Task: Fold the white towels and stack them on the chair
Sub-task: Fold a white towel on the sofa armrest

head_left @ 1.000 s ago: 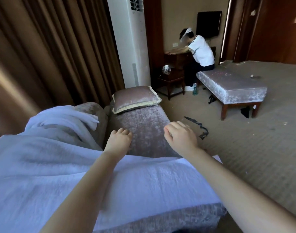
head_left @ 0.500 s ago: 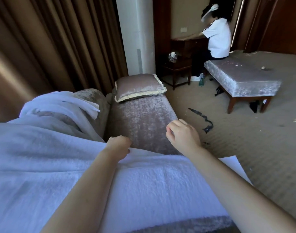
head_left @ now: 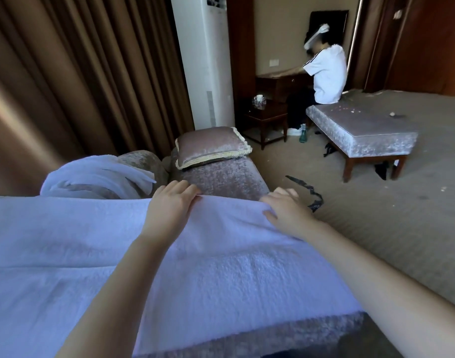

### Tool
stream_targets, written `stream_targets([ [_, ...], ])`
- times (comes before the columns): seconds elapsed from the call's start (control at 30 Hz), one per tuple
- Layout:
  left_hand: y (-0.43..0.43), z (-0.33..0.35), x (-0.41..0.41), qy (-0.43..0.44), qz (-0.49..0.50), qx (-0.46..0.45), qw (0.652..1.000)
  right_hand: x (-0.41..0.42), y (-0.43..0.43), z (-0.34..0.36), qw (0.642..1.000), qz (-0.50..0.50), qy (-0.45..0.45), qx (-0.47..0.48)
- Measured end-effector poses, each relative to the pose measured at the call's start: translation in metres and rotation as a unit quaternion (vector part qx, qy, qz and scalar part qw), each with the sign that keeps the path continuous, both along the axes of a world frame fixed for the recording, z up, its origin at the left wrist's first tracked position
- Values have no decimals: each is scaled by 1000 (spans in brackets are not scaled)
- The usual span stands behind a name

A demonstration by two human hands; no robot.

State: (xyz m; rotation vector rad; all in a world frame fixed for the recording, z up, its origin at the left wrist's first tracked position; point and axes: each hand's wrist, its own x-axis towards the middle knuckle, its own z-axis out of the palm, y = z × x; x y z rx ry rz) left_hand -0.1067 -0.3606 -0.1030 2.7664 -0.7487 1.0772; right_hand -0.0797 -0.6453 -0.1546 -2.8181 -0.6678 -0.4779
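Smoothing stage, by look: white towel [head_left: 221,280] spread flat over near end of chair [head_left: 229,178] seat, fold count unclear. Left hand [head_left: 169,205] and right hand [head_left: 285,213] on towel's far edge, grip spread, fingers straight, pressing, pinching nothing. Second towel [head_left: 92,174] bunched on chair's left arm, unfolded. No stack yet, so judged early. Containers: none in play. Cushion [head_left: 211,146] at chair's far end.
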Motion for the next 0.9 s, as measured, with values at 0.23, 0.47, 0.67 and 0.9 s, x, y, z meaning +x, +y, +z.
stream_targets([
  [0.23, 10, 20, -33, 15, -18, -36, 999, -24, -70, 13, 985, -118, -122, -32],
  [0.47, 8, 12, -83, 13, -33, -40, 999, -81, -99, 24, 957, -107, -269, 35],
  [0.67, 15, -9, -124, -5, -53, -18, 998, -135, -113, 9, 951, -76, -291, 69],
  [0.9, 26, -53, -157, 12, -64, 73, 995, -178, -114, -45, 969, -42, -243, 31],
])
